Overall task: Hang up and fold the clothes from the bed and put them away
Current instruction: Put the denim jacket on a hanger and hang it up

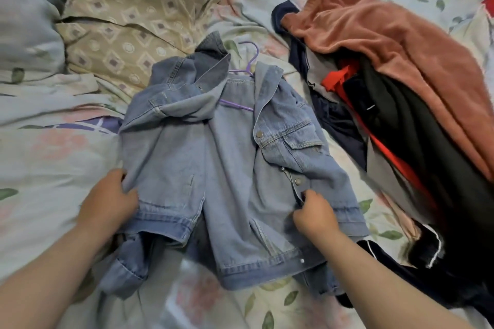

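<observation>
A light blue denim jacket [230, 157] lies open on the bed, front side up, with a purple hanger [247, 67] tucked inside its collar; the hook sticks out above the neck. My left hand [109, 200] grips the jacket's left front panel near the hem. My right hand [314, 212] pinches the right front edge beside the metal snap buttons. A pile of clothes lies to the right: a rust-coloured fleece [387, 43] on top, dark and red garments [417, 141] beneath it.
The bed is covered with a pale floral sheet [48, 157]. A beige patterned pillow [128, 21] and a grey pillow [24, 24] lie at the head, upper left. A dark garment with white trim [427, 254] spills toward the lower right.
</observation>
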`<state>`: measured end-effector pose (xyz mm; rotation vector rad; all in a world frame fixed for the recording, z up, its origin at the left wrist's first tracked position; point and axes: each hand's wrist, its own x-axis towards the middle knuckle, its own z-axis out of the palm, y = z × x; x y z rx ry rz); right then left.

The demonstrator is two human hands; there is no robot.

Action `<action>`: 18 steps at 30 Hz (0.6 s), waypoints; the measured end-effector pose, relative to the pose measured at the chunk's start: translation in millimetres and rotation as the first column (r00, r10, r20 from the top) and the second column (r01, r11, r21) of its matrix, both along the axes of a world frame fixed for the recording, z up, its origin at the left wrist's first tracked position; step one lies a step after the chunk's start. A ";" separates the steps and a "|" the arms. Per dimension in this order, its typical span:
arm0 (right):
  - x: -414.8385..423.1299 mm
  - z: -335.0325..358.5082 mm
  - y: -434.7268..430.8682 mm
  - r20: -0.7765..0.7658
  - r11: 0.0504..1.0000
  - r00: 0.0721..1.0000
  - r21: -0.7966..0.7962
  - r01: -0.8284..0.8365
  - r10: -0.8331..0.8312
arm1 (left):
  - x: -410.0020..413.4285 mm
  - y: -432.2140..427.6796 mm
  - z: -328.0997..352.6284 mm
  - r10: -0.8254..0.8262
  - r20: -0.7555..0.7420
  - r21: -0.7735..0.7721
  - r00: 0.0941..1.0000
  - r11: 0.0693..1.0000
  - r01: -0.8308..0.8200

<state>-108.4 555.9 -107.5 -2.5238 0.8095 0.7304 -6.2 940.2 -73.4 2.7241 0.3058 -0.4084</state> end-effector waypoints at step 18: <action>-111.3 0.2 104.2 -0.023 0.856 0.997 0.515 -0.052 0.075 | -193.6 -33.5 -18.6 -0.404 0.230 -0.001 0.885 0.910 0.415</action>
